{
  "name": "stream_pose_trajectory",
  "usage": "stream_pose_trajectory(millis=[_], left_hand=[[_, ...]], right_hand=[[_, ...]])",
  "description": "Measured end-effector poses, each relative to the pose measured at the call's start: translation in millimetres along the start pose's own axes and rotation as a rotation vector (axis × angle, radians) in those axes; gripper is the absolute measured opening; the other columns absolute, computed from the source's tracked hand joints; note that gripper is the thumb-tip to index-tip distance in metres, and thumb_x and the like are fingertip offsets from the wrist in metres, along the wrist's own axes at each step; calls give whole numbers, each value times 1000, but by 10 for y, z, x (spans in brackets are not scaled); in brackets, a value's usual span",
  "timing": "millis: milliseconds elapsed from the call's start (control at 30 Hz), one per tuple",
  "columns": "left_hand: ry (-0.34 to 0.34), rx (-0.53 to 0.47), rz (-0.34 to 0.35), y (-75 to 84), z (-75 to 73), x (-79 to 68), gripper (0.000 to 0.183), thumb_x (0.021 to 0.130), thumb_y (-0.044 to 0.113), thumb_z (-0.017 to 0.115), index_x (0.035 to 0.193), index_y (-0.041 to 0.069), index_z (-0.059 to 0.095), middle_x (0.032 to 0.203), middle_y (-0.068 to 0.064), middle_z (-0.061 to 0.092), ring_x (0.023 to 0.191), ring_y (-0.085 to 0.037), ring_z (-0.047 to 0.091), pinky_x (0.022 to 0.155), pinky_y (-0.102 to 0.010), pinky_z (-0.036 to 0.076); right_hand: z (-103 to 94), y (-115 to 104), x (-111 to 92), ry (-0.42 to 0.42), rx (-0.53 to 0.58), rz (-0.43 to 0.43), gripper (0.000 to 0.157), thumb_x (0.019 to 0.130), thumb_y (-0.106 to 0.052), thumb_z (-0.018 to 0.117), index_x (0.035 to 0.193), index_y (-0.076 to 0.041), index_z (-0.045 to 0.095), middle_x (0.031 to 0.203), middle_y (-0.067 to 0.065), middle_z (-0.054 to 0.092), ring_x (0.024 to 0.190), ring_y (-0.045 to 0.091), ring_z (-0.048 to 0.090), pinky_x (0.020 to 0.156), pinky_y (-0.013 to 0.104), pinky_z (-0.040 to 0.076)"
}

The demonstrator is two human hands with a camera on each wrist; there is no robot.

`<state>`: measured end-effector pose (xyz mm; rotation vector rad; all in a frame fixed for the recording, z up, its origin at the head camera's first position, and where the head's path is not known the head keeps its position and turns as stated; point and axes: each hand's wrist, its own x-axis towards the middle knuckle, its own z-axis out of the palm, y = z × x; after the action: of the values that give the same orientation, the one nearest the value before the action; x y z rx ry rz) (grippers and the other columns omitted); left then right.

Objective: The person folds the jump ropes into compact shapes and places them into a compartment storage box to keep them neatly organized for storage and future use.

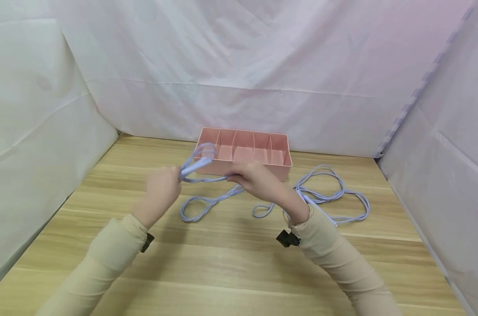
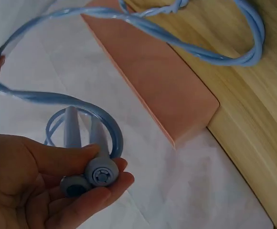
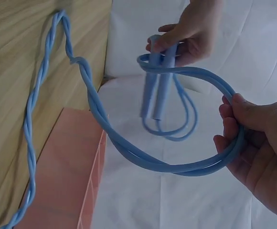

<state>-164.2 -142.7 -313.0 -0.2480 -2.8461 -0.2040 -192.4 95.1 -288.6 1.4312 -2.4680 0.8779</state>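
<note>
My left hand (image 1: 161, 192) grips both handles (image 2: 72, 126) of a light blue jump rope side by side, their round ends showing at the fingertips in the left wrist view. Doubled rope (image 3: 148, 162) crosses over the handles and runs to my right hand (image 1: 259, 181), which pinches it between thumb and fingers. From there the rope twists down to the table, ending in a loop (image 1: 189, 215). A smaller loop (image 3: 193, 114) hangs out past the handle tips. Both hands are raised in front of the pink box.
A pink box (image 1: 219, 167) with several compartments stands at the back of the wooden table (image 1: 207, 272). A second blue jump rope (image 1: 343, 192) lies coiled on the right, partly behind my right forearm. White cloth (image 1: 242, 105) hangs round the back and sides.
</note>
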Motion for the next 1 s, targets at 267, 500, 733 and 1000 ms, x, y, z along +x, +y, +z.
stream_pose_trajectory(millis=[267, 500, 733, 1000], left_hand=[[-43, 409, 219, 351, 98, -223, 31, 74, 5, 70, 52, 7, 48, 42, 3, 32, 39, -6, 27, 34, -14, 25], [27, 621, 341, 451, -8, -361, 44, 71, 0, 71, 46, 12, 36, 43, 4, 21, 44, -5, 17, 39, -14, 15], [19, 671, 406, 439, -92, -431, 49, 75, 5, 70, 46, 15, 31, 46, 4, 15, 46, -5, 14, 41, -15, 13], [177, 386, 585, 364, -164, -445, 25, 68, 4, 74, 58, 7, 51, 49, 2, 45, 43, -4, 35, 35, -19, 33]], right_hand=[[-114, -74, 181, -53, -84, -128, 9, 86, -7, 59, 91, -5, 67, 81, 1, 63, 73, 11, 57, 70, 22, 46], [-210, -10, 259, -151, -65, -52, 8, 85, -9, 61, 89, -6, 68, 81, -1, 64, 75, 9, 57, 69, 19, 46], [-209, 132, 312, -147, -56, -61, 9, 84, -8, 63, 90, -5, 70, 83, 2, 67, 77, 11, 61, 70, 22, 48], [-83, 429, 332, -22, 165, -10, 9, 83, -2, 63, 89, -2, 69, 85, 5, 67, 79, 13, 61, 72, 22, 48]])
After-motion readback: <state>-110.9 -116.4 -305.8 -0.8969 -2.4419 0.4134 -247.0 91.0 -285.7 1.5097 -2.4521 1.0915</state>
